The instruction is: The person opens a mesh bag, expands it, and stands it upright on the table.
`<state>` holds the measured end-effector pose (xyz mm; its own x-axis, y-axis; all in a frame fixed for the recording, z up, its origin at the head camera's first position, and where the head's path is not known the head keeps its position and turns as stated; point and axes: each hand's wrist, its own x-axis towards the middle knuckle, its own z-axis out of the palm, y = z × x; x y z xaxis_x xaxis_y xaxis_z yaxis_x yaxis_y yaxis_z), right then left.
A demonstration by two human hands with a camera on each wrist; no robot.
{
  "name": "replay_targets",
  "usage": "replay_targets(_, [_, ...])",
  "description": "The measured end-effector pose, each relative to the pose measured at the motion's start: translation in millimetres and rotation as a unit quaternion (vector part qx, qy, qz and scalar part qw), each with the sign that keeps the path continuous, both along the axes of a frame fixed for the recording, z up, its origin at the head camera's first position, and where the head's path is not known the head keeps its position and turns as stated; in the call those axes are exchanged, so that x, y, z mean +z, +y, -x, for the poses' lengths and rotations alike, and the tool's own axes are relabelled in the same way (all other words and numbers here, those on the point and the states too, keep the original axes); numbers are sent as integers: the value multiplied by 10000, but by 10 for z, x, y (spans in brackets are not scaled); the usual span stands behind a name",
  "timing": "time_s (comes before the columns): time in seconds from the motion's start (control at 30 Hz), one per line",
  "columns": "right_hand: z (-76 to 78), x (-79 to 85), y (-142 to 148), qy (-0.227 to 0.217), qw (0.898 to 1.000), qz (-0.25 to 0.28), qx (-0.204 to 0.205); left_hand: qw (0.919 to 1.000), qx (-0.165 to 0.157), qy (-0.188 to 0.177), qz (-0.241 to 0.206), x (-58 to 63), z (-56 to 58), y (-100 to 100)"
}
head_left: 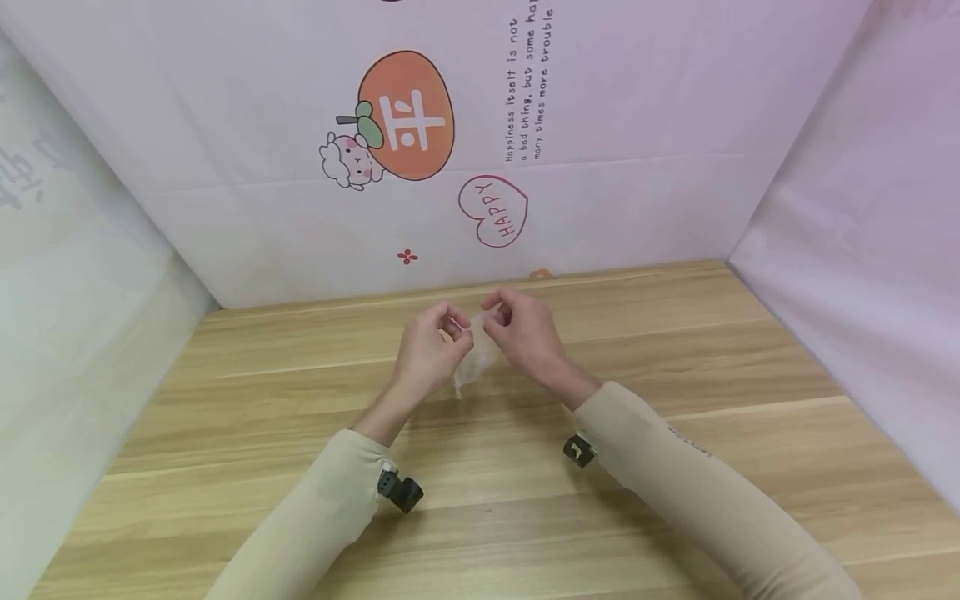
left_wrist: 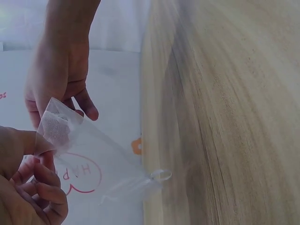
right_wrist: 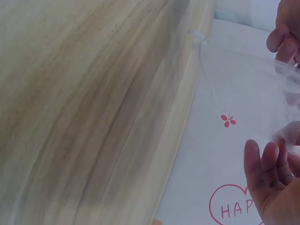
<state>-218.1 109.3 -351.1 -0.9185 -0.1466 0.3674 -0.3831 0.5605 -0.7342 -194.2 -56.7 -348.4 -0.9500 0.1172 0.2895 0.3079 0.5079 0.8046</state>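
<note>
A sheer white mesh bag (head_left: 474, 364) hangs between the two hands, its tapered lower end gathered into a small knot with a loop. Its open rim is at the top, and fine netting shows there in the left wrist view, where the see-through bag (left_wrist: 112, 150) hangs over the table's back edge. My left hand (head_left: 433, 343) pinches one side of the rim between thumb and fingers. On the other side, my right hand (head_left: 527, 330) pinches the rim, its other fingers loosely bent. In the right wrist view the bag (right_wrist: 248, 79) is stretched between both hands.
The wood-grain table (head_left: 300, 392) spreads beneath the hands. A white printed cloth (head_left: 262, 167) stands behind it, with a heart, an orange fruit and lettering. Further white cloth walls (head_left: 862, 250) enclose the left and right sides.
</note>
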Motion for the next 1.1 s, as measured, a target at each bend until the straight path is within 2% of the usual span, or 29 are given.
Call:
replay_targets(0.13, [10,-18,0,-144,9997,-216,-22,10000,7,68,28,-34,-7,-1])
replay_targets(0.3, [33,-27,-4,-124,9984,-523,-144,9999,8,68,99,-48,-13,-19])
replay_targets(0.4, [36,-24,-12,-96,9984,-538,-153,9999,28,27,123,-52,-5,-27])
replay_targets(0.5, [24,-17,-21,-206,9991,-347,-92,9999,102,35,69,-57,9,-36])
replay_targets(0.63, [-18,-4,-27,-695,9974,162,121,9995,239,74,-197,-70,22,-49])
replay_targets(0.73, [-52,-8,-20,-1007,9929,550,322,9991,289,-33,-313,-89,25,-42])
replay_targets(0.83, [-69,-22,-24,-1029,9901,826,480,9993,336,-131,-129,-99,48,-40])
replay_targets(0.97, [-80,-43,-24,-837,9915,875,472,9983,564,-49,143,-101,99,-51])
replay_targets(1.1, [-84,-58,-16,-827,9927,804,359,9971,756,52,71,-106,120,-76])
